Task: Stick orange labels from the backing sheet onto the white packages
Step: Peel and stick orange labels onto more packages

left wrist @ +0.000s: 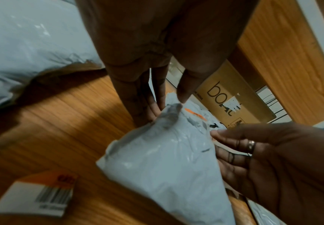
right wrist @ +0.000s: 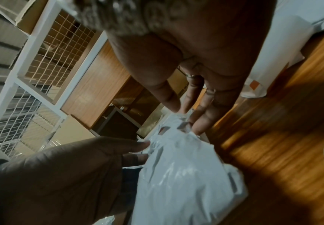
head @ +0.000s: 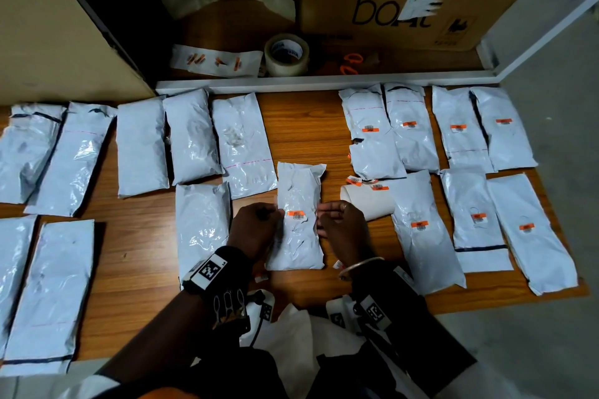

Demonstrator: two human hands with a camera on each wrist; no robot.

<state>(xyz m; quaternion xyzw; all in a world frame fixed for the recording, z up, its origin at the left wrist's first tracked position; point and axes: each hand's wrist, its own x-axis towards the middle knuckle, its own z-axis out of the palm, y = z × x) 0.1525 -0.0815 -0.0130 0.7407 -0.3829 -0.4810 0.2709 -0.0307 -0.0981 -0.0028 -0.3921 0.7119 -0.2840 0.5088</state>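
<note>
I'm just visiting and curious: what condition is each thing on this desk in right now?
Centre package: labelled, flat between both hands.
Left hand: open, fingers against the package's edge.
Right hand: open, fingers alongside it.
Backing sheet: curled, labels left.
Tape roll: upright, unused.

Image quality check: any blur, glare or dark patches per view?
Head view: sharp at centre, glare on the glossy white packages, wide-angle bending at the edges, shelf recess dark. Left wrist view: motion-blurred, loose label soft, hand shadow on the table. Right wrist view: blurriest, package streaked with glare, dark shadow over the wood.
</note>
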